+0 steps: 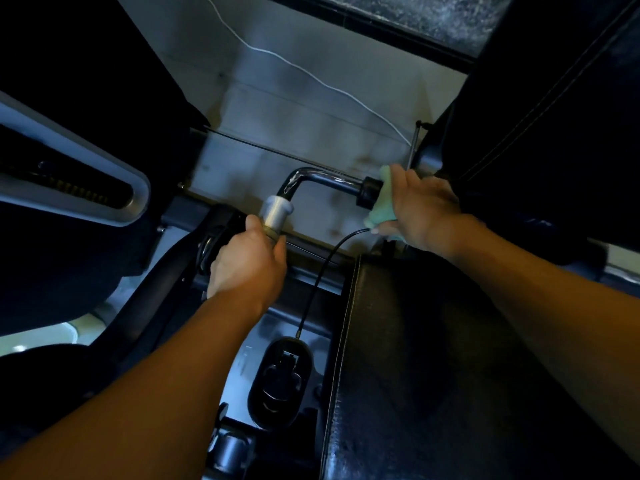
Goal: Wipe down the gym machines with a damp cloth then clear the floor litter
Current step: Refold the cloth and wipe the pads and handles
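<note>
Head view: left grip clasps the handle collar; right grip pinches the cloth, which may snag the cable just below it.

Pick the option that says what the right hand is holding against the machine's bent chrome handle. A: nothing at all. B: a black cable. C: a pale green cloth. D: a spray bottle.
C: the right hand grips a pale green cloth bunched around the black end of the chrome handle, while the left hand holds the handle's silver sleeve.
</note>
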